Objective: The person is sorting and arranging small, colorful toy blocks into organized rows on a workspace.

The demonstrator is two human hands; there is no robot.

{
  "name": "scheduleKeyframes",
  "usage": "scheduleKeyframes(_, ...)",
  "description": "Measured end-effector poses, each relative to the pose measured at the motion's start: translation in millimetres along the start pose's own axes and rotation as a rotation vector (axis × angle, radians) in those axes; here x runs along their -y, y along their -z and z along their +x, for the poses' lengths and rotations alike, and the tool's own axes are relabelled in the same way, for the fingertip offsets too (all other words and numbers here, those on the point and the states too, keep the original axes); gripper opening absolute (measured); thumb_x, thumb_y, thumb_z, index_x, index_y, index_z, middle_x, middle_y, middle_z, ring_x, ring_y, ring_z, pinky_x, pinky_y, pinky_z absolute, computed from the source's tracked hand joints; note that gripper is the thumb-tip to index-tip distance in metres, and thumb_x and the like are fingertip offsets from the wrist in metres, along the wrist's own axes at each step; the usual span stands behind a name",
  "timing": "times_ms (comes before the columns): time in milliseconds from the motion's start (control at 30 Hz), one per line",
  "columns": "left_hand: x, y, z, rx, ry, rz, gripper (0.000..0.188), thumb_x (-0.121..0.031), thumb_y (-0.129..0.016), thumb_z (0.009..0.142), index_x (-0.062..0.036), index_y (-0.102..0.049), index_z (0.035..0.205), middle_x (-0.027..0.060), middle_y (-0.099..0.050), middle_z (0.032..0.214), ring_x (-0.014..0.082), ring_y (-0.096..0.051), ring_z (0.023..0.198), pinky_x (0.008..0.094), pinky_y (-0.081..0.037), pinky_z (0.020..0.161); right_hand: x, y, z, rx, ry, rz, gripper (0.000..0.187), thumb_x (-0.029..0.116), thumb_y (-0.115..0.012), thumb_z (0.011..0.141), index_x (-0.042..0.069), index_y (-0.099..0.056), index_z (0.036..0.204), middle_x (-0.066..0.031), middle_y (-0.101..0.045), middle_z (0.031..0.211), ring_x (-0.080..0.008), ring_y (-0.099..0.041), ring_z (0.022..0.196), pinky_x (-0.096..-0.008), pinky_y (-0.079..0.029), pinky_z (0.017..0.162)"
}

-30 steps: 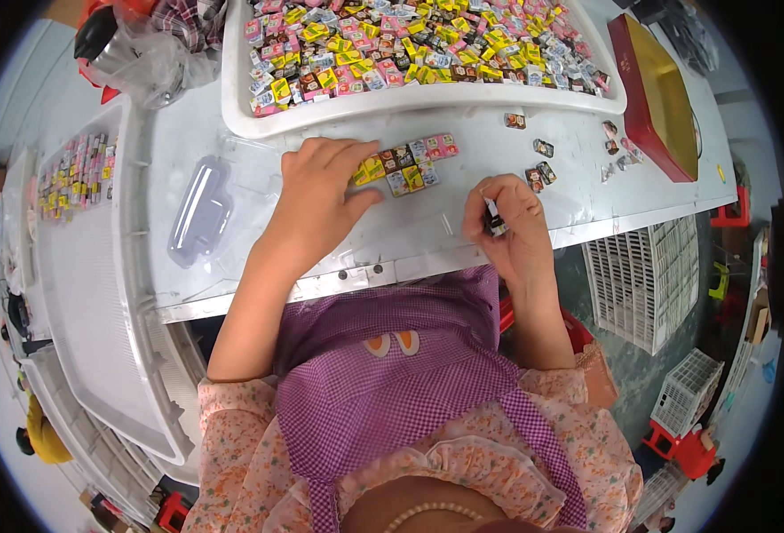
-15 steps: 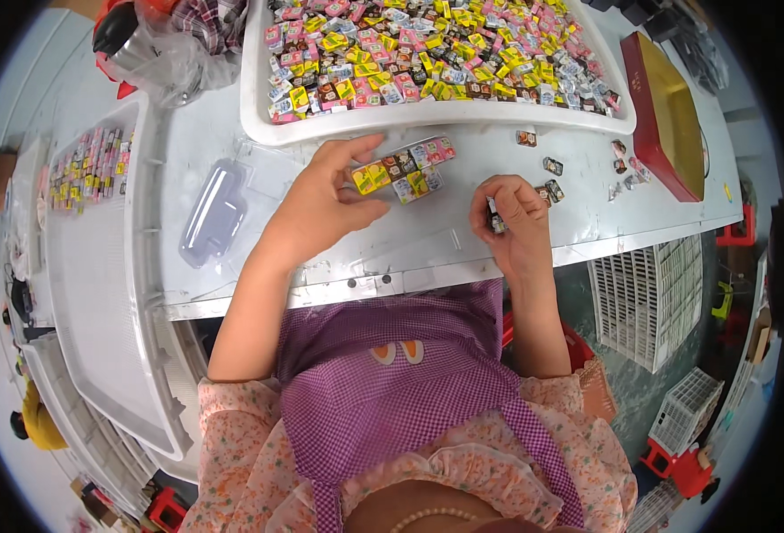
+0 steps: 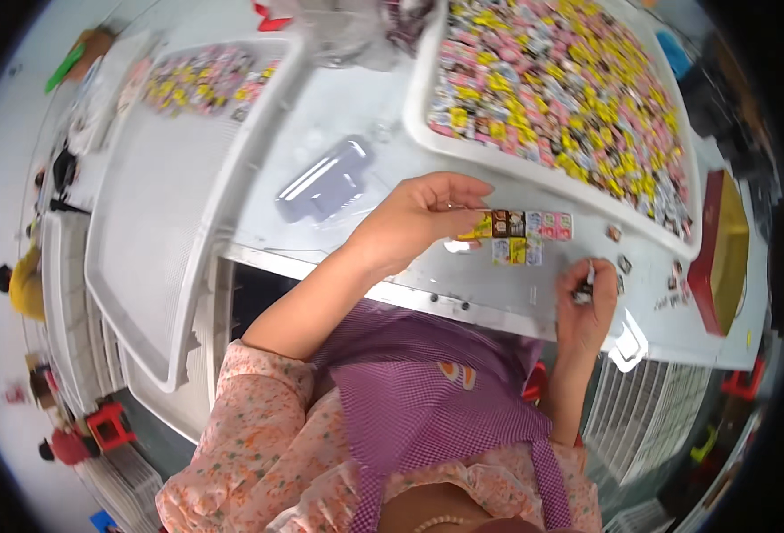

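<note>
The left hand [image 3: 427,220] is at the left end of a flat block [image 3: 518,238] of small boxes on the counter [image 3: 356,99]. Its thumb overlaps the yellow end and its index finger reaches out above; whether this grip presses on the block, I cannot tell. The block's longer row runs through yellow, brown, dark, white and pink; a shorter row of white and yellow boxes sits against its near side.

The right hand [image 3: 587,311], near the counter's front edge, has its grip closed, thumb and fingers pinching a dark piece [image 3: 583,292]. Just beyond it lie a few loose boxes [image 3: 624,263].

Behind the block stands a white tub [image 3: 417,120] full of mixed boxes, pink, yellow, white and dark. A red carton [image 3: 710,266] with a gold inside is to the right. Left of the left hand lies a clear shell [image 3: 325,185], and farther left a mesh tray [image 3: 157,191] holds more boxes at its far end.
</note>
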State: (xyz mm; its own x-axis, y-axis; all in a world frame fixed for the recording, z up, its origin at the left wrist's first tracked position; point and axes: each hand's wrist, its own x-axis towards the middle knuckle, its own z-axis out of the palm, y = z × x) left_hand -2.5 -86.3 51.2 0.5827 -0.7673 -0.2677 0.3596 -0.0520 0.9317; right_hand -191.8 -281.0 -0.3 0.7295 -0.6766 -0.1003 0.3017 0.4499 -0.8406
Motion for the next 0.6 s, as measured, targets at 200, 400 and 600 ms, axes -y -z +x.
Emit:
scheduleKeyframes(200, -32.5, 46.7, -46.4, -0.182, -0.079, -0.28, 0.034, -0.001, -0.061, 0.086, 0.0011, -0.054, 0.12, 0.0092, -0.064, 0.097, 0.0147, -0.064, 0.084, 0.0328, -0.054, 0.078, -5.5, -2.0, 3.7, -0.001, -0.025, 0.039, 0.026, 0.028, -0.064, 0.089, 0.005, -0.055, 0.098, -0.0048, -0.053, 0.084, -0.0142, -0.045, 0.07, -0.0279, -0.04, 0.064)
scheduleKeyframes(400, -56.1, 136.8, -78.2, -0.6, -0.306, -0.255, 0.028, -0.005, -0.061, 0.088, 0.0007, -0.055, 0.115, 0.0085, -0.063, 0.092, 0.0139, -0.063, 0.085, 0.027, -0.055, 0.073, -7.9, -3.1, 5.5, 0.02, -0.037, 0.131, 0.018, 0.021, -0.065, 0.09, 0.006, -0.057, 0.097, -0.0047, -0.056, 0.088, -0.0132, -0.047, 0.073, -0.0254, -0.042, 0.066)
scheduleKeyframes(600, -98.4, 242.8, -84.5, -0.646, -0.356, -0.255, 0.023, -0.013, -0.06, 0.091, -0.0007, -0.057, 0.111, 0.0077, -0.063, 0.099, 0.0149, -0.062, 0.089, 0.0259, -0.054, 0.075, -0.6, -3.1, 3.3, 0.099, -0.049, 0.123, 0.015, 0.018, -0.064, 0.09, 0.007, -0.058, 0.098, -0.0033, -0.058, 0.092, -0.0121, -0.054, 0.083, -0.0254, -0.046, 0.07)
